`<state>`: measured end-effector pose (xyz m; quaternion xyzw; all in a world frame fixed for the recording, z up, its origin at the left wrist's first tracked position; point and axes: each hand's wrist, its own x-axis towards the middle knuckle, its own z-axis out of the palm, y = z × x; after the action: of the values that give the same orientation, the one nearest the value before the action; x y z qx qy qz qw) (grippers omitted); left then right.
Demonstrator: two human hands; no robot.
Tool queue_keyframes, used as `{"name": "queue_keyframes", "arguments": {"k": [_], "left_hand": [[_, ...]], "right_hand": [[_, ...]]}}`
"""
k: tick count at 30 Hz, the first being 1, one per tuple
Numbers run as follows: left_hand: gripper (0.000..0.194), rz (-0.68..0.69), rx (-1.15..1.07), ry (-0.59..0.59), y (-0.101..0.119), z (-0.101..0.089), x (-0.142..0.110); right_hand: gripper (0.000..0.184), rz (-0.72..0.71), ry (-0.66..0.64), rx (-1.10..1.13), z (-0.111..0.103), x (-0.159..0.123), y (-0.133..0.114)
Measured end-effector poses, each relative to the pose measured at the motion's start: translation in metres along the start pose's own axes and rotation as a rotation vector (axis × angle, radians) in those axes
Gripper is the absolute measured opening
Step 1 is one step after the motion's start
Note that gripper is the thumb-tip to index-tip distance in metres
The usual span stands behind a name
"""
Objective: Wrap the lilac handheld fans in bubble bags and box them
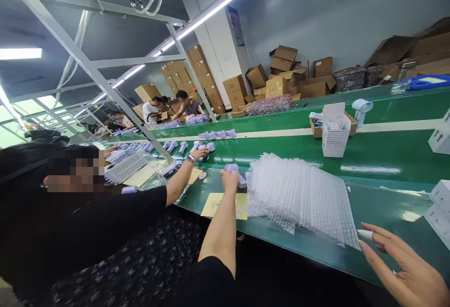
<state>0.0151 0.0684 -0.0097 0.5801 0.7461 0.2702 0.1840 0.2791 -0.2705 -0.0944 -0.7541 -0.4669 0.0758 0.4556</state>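
My left hand [230, 180] is wrapped round a lavender handheld fan [242, 180], just left of the bubble wrap bags. A fanned-out stack of clear bubble wrap bags [298, 194] lies on the green work surface in front of me. At the stack's lower right corner, my right hand [404, 260] has its fingers apart, with a white cover on one finger. The fingertips are close to the bag edge; whether they touch it I cannot tell. Below my left hand lies a yellow sheet of paper [213, 204] with handwriting.
A co-worker's hand [199, 153] reaches from the left to a row of lavender fans [183, 147] on the green belt. An open white box [333, 133] stands ahead, beside a pale blue fan [362, 106]. More white boxes [441, 208] sit at right. A metal frame post [140, 124] rises at left.
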Motion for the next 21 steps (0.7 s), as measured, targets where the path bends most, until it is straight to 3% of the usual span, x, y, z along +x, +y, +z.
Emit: {"name": "queue_keyframes", "arguments": {"k": [3, 6, 8, 10, 12, 14, 16, 18, 21], "left_hand": [[0.045, 0.037, -0.096, 0.095, 0.008, -0.025, -0.002], [0.043, 0.167, -0.223, 0.083, 0.024, -0.028, -0.036], [0.038, 0.309, -0.425, -0.076, 0.035, -0.013, -0.083], [0.033, 0.456, -0.638, -0.348, 0.042, 0.009, -0.141], [0.027, 0.639, -0.600, -0.616, 0.044, 0.028, -0.194], [0.018, 0.938, -0.460, -0.758, 0.045, 0.037, -0.227], [0.023, 1.271, -0.270, -0.712, 0.048, 0.037, -0.236], [0.028, 1.563, -0.010, -0.554, 0.053, 0.035, -0.228], [0.021, 1.846, 0.445, -0.434, 0.060, 0.041, -0.209]], "right_hand": [[0.037, 0.228, -0.077, 0.206, -0.006, -0.013, -0.013], [0.037, 0.410, -0.222, 0.582, -0.002, -0.012, -0.036], [0.038, 0.483, -0.258, 0.927, 0.005, -0.002, -0.054], [0.041, 0.501, -0.265, 1.237, 0.012, 0.012, -0.068], [0.041, 0.522, -0.252, 1.372, 0.017, 0.023, -0.074], [0.039, 0.578, -0.157, 1.354, 0.013, 0.026, -0.072], [0.036, 0.626, -0.027, 1.292, 0.002, 0.018, -0.063], [0.037, 0.644, 0.035, 1.240, -0.015, 0.000, -0.053], [0.042, 0.722, -0.048, 1.135, -0.035, -0.034, -0.043]]}}
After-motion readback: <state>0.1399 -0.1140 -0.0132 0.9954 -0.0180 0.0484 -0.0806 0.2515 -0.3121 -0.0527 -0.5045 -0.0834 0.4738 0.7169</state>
